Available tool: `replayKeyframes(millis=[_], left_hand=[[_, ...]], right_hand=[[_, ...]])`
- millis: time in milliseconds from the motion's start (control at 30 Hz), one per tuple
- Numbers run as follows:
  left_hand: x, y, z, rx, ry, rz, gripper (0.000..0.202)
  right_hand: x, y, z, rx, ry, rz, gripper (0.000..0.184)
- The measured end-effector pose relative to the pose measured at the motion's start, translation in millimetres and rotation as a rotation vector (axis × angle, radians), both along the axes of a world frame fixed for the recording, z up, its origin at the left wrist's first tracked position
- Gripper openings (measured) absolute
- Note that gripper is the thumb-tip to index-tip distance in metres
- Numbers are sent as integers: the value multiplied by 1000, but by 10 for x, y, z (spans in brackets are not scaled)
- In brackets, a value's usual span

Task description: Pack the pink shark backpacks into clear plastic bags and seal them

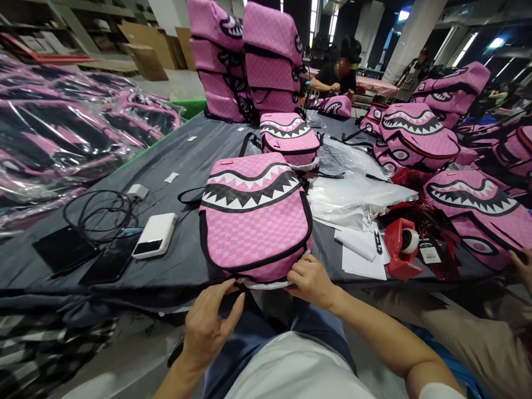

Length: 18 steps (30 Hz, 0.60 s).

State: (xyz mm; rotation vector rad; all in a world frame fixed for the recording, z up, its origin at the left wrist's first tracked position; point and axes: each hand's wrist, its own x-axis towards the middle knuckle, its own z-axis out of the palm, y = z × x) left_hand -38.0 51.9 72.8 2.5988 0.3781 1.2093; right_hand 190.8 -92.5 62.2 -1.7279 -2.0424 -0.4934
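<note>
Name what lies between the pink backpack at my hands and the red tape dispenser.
In the head view: white papers, a small black item and, nearer the backpack, dark tablecloth.

A table (166, 177) draped in dark grey cloth spreads across the foreground. Pale floor (172, 86) runs back toward shelving (103, 36) at upper left. A pale column (409, 39) rises at upper right; narrow windows (313, 14) shine, and 2 ceiling lights (403, 15) glow.

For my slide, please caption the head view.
Right hand curled at the near corner of a toothy-print pink backpack, left hand open at its edge.
</note>
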Motion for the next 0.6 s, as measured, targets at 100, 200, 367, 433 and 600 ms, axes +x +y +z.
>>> replayKeyframes(millis=[100, 200, 367, 433, 600], left_hand=[[320, -88, 230, -240, 156, -246, 28], [844, -62, 299, -646, 550, -477, 34], [1320, 2, 312, -862, 788, -605, 42], [1276, -6, 353, -913, 850, -660, 52], [980, -41, 465, -990, 930, -678, 63]], right_hand=[[21, 4, 17, -6, -64, 1, 12], [81, -12, 92, -86, -120, -4, 9], [166, -34, 145, -282, -77, -57, 11], [162, -42, 119, -281, 16, -56, 12], [90, -349, 139, -20, 477, 27, 39]])
